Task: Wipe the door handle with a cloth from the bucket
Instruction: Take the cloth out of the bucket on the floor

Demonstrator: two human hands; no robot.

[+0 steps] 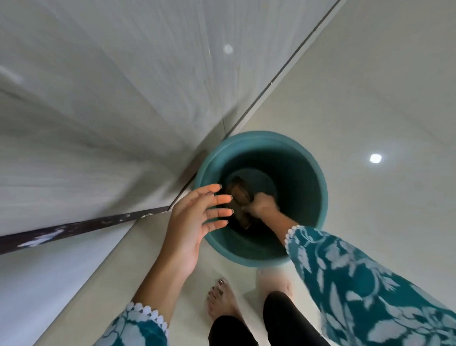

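The right hand (261,206) reaches down inside the round teal plastic bucket (313,184), which stands on the pale tiled floor (374,88) against the grey door (88,100), and its fingers are closed on one end of the dark brown cloth (239,196). The cloth lies low in the bucket, its long axis running away from the right hand toward the far wall. The left hand (197,224) hovers over the near rim, fingers spread and empty, just beside the cloth. The door handle is out of view, so the lift must go upward.
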